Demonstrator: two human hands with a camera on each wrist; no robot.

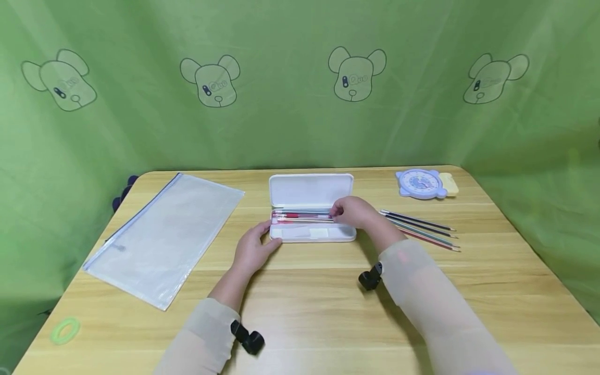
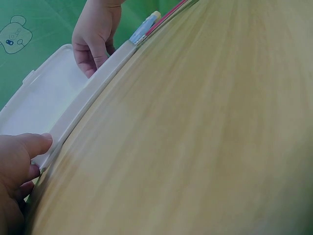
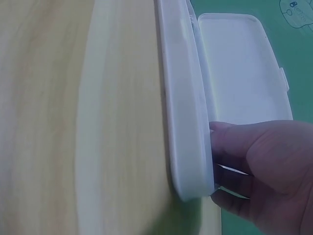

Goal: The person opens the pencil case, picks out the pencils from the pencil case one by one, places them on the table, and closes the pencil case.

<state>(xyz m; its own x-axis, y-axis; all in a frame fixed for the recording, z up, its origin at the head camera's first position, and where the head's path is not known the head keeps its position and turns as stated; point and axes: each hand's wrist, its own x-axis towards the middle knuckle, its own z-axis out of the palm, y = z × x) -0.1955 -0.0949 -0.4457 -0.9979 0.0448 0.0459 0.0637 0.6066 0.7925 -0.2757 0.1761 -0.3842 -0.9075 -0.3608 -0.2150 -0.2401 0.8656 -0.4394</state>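
A white pencil case [image 1: 311,240] lies open on the table, its lid [image 1: 311,191] tilted up at the back. Several pencils [image 1: 300,215], one with a red part, lie lengthwise inside. My left hand [image 1: 253,250] holds the case's left end, thumb at the front corner and fingers along the side. Over the right end is my right hand [image 1: 353,212], fingers bent down into the case at the pencils' ends. In the right wrist view the case wall [image 3: 188,122] hides those fingertips, so I cannot tell whether they pinch a pencil.
Several loose pencils [image 1: 422,230] lie right of the case. Behind them sit a lilac clock-shaped toy [image 1: 422,184] and a pale yellow piece [image 1: 449,184]. A clear zip pouch [image 1: 164,239] lies flat on the left, and a green ring [image 1: 65,330] near the front left edge.
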